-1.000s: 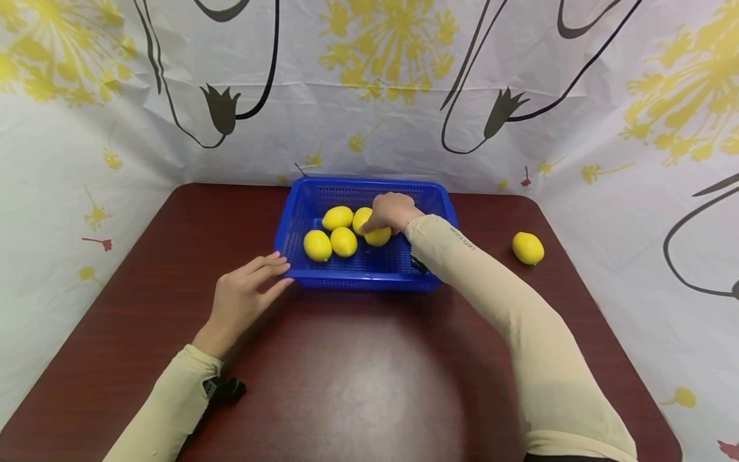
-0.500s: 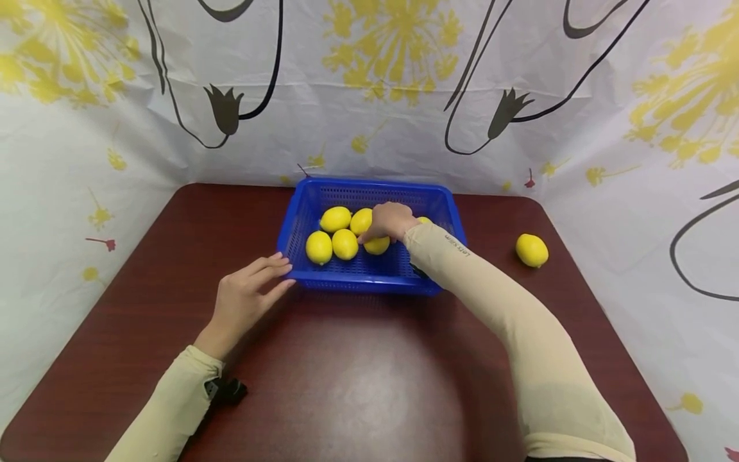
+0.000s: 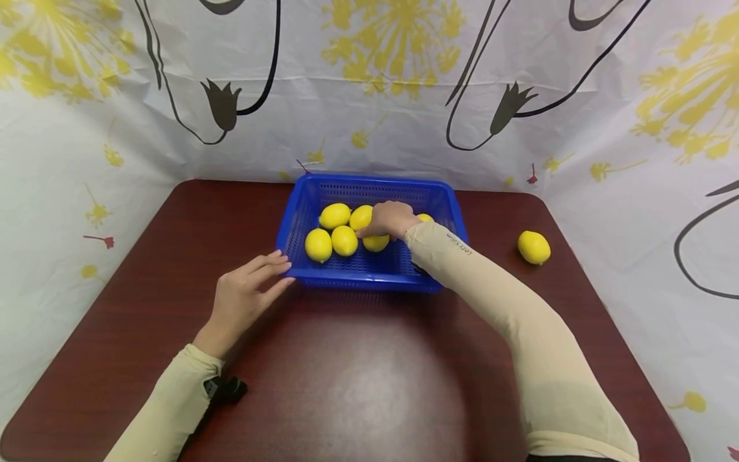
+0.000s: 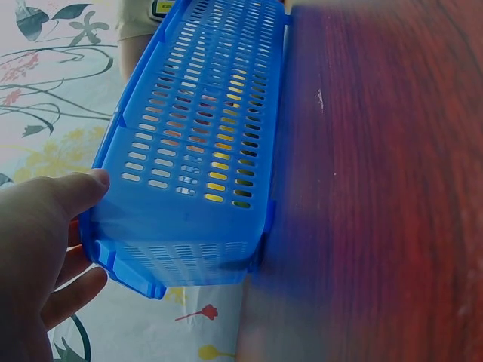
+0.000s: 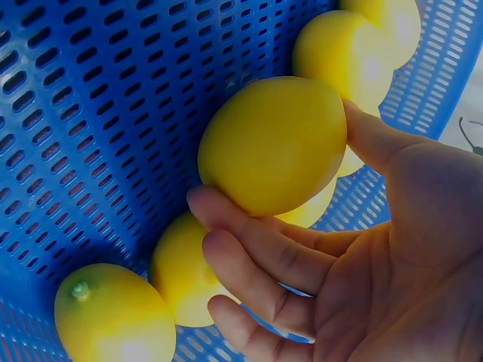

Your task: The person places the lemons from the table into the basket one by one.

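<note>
A blue perforated plastic basket point(image 3: 369, 278) stands at the back of the table with several yellow lemons point(image 3: 319, 245) in it. My left hand point(image 3: 245, 298) holds its near left corner, thumb on the front and fingers on the side; the left wrist view shows the thumb against the basket point(image 4: 189, 226). Inside the basket, my right hand point(image 3: 394, 219) pinches a lemon point(image 5: 275, 143) between thumb and fingers, at the right end of the group. More lemons point(image 5: 113, 313) lie around it. Another lemon point(image 3: 424, 218) is partly hidden behind the right wrist.
A single lemon point(image 3: 534, 248) lies on the dark red table point(image 3: 358, 372) to the right of the basket. A white patterned cloth point(image 3: 369, 128) hangs behind the table and along both sides.
My right hand has lowered slightly toward me with its lemon inside the basket. A lemon behind the right wrist has come into sight. The left hand stays at its corner.
</note>
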`<state>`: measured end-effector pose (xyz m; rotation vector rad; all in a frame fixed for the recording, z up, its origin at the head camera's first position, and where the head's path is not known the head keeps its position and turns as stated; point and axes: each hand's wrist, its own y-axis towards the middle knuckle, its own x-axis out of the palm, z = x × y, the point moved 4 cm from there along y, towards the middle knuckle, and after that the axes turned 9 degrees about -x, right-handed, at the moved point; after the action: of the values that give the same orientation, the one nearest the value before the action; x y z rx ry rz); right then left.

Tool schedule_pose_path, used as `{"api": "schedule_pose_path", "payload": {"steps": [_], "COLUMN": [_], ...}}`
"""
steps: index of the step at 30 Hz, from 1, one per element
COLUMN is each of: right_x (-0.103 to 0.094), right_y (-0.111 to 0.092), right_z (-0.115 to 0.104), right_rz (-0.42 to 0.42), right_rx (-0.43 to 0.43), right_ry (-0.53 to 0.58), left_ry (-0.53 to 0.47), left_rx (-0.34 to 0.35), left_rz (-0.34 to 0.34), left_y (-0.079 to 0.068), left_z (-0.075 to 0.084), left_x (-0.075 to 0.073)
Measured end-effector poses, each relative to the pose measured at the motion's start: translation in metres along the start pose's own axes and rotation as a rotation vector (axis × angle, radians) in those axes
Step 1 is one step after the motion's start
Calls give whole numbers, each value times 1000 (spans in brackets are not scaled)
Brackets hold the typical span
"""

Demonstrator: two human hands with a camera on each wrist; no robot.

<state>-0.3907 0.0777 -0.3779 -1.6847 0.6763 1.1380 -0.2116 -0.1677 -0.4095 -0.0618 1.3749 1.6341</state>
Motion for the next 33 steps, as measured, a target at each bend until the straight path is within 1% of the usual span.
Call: {"api": "schedule_pose_path", "payload": {"steps": [8,16,24,28,33], "right_x": [1,2,-1,-2,-7], "right_y": [1,-1,-3,-5,-9], "right_z": [0,-1,-1,0,0], "right_rz": [-25,-8,-14,0,44], "right_rx": [-7,-11,-1,-9,-35], "right_ry": [-7,-31,-37,-35,-21], "left_ry": [4,0,6,2,2], "left_rx": [-1,1,5,7,8], "left_rz": [10,13,17,23,21], "left_y": [0,0,0,0,0], "left_z": [-1,-1,1,2,3], "left_x": [0,1,0,-1,-1]}}
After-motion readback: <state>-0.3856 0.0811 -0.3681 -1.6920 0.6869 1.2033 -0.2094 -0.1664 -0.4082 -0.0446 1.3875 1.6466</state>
